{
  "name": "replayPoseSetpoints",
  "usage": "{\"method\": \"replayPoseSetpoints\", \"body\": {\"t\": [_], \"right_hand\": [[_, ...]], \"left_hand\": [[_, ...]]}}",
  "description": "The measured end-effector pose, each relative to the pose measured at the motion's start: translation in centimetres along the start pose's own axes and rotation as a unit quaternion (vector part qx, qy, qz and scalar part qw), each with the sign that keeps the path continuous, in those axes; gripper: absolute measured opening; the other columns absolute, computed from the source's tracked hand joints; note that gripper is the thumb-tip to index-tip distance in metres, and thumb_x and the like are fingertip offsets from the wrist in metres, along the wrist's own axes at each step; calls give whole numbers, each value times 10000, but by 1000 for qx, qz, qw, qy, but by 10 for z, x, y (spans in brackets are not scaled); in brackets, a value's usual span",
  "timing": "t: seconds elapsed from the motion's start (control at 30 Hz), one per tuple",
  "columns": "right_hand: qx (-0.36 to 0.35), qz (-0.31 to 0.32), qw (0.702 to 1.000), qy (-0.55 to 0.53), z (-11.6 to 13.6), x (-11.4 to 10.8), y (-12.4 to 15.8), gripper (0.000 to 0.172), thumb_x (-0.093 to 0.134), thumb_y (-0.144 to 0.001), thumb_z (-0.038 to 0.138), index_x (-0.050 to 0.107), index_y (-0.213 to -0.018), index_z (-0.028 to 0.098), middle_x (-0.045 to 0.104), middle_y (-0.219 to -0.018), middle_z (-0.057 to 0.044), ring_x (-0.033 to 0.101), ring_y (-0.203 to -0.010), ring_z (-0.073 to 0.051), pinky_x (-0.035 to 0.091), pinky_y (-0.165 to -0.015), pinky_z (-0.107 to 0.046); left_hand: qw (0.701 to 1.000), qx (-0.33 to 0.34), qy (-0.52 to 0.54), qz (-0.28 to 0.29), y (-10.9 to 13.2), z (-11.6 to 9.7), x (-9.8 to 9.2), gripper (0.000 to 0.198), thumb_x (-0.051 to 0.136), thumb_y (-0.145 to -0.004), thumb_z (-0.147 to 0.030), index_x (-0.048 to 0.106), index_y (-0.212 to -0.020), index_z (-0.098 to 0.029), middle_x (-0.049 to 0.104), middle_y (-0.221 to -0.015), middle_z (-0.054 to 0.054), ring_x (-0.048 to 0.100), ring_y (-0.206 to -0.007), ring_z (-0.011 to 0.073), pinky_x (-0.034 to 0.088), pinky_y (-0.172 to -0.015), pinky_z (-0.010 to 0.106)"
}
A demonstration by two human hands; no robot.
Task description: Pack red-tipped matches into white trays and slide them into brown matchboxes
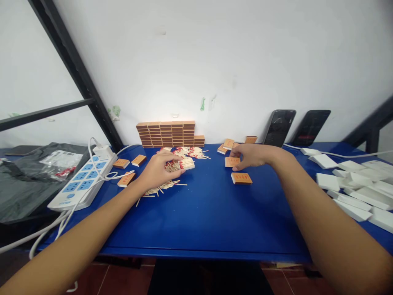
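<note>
My left hand (161, 170) is closed on a small white matchbox tray (189, 164) filled with red-tipped matches. Beneath and behind that hand, loose matches (161, 189) lie heaped on the blue table (196, 221). The thumb and fingers of my right hand (245, 155) close around an orange matchbox cover (231, 162) at the right of the heap. Just in front of it lies another orange matchbox cover (241, 178). A few more matchbox covers (227, 144) sit behind my right hand, partly hidden by it.
Stacked matchboxes (167, 135) form a wall at the back. White empty trays (356, 180) are piled at the right. Two phones (279, 128) lean on the wall. A power strip (84, 178) with cables, a grey plastic bag (37, 172) and several covers (126, 179) are at the left.
</note>
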State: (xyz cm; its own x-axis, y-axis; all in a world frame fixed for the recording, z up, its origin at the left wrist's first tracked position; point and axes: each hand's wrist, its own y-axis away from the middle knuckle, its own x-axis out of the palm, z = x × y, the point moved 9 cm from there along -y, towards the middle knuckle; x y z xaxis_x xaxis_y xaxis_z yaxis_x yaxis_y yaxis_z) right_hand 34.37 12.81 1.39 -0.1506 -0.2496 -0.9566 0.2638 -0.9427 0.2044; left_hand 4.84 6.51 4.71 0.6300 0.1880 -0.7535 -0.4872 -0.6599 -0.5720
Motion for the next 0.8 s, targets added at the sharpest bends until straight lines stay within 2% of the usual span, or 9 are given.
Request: {"method": "replayPoseSetpoints", "body": {"t": [0.13,0.3,0.4,0.47,0.53,0.6,0.67,0.7,0.8], "right_hand": [[-14,-16,1000,9,5,1,-3,475,789,-735,445,728,-1145,212,750,-1153,-130,720,-985,-330,545,-758,-385],[10,-27,1000,6,-5,4,-9,596,823,-701,494,680,-1208,216,745,-1176,-127,723,-977,-311,546,-731,-359],[27,-25,999,10,-12,7,-10,493,838,-679,496,703,-1066,222,758,-1109,-110,726,-903,-287,530,-672,-337],[19,-29,999,-9,-7,6,-8,413,849,-673,479,717,-968,221,766,-1051,-98,721,-862,-271,519,-656,-328],[-23,-68,996,-61,9,-4,-8,396,832,-714,493,737,-984,220,772,-1004,-85,715,-855,-259,522,-682,-325],[-62,-155,979,-120,24,-26,-10,421,772,-799,512,746,-1101,220,778,-1038,-78,711,-859,-242,530,-727,-330],[-82,-222,962,-134,35,-44,-18,423,739,-844,485,740,-1176,222,774,-1128,-81,707,-857,-229,536,-774,-342],[-89,-233,961,-121,41,-50,-25,403,743,-844,451,745,-1173,219,768,-1168,-86,705,-855,-224,536,-794,-348],[-110,-210,968,-79,58,-54,-52,357,758,-837,352,755,-1157,195,761,-1196,-102,702,-866,-220,528,-844,-351]], "left_hand": [[1000,-8,0,-3,1,4,0,296,828,-850,-393,789,-1071,-199,789,-1018,71,695,-978,257,564,-891,424],[1000,-11,15,9,1,3,1,288,819,-863,-388,782,-1090,-215,791,-1010,60,694,-963,249,568,-867,410],[1000,-10,18,17,1,1,2,266,817,-865,-373,783,-1077,-215,793,-1024,61,694,-966,251,568,-832,395],[1000,-8,20,13,1,1,1,267,817,-865,-371,783,-1078,-214,795,-1025,61,695,-964,250,567,-835,395],[1000,-12,25,7,1,2,0,273,819,-863,-372,784,-1080,-210,795,-1017,63,698,-955,248,569,-846,400],[999,-21,29,10,2,4,2,281,822,-858,-374,787,-1080,-206,794,-1007,66,700,-947,249,573,-851,408],[999,-20,39,12,2,4,3,278,819,-862,-363,787,-1090,-207,794,-1024,70,704,-964,248,576,-885,415],[999,-19,39,9,3,4,3,273,819,-862,-360,787,-1087,-209,793,-1032,70,704,-977,249,576,-896,419],[999,-21,36,-2,3,6,3,288,828,-853,-376,787,-1082,-207,785,-1026,76,700,-996,258,581,-898,424]]}}
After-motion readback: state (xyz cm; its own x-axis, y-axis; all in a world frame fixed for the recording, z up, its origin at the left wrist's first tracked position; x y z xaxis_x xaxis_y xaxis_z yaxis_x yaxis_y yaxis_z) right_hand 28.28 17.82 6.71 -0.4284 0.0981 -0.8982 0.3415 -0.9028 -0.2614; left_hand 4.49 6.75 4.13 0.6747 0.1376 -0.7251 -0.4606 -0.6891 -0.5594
